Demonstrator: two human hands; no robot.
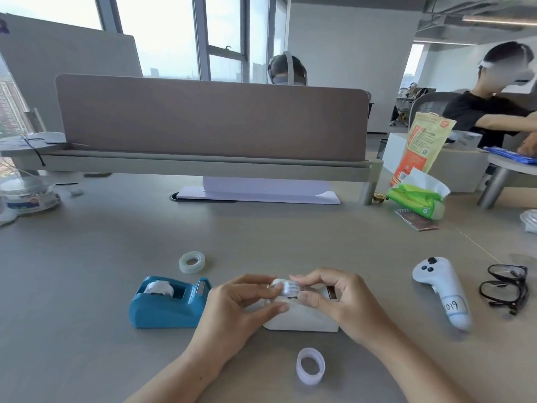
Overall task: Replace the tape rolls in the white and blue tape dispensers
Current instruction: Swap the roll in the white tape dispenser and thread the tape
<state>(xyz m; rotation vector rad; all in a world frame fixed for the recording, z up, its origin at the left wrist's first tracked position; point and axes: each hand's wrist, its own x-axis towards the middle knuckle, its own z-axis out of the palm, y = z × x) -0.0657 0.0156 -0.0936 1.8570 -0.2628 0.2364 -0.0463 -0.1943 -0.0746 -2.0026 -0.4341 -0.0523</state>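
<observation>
Daylight poured in from the windows (162, 33) way beyond the hands, pretty blown out. Desk (87, 257) shadows stayed soft, and edges bent fisheye-style, slightly blurry.

Two tape dispensers: one blue dispenser (170, 302), one white dispenser (302, 321). Three tape rolls apart from the blue dispenser's own: a clear roll (191, 261), a white roll (310, 365), a held roll (286, 287). One controller (441, 292). One pair of glasses (505, 287). One tissue pack (418, 199).

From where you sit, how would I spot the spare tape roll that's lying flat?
Start at the blue plastic tape dispenser on the grey desk. Just behind it lies a clear, greenish tape roll, flat on its side. The other loose roll, white, stands tilted nearest you.
</observation>
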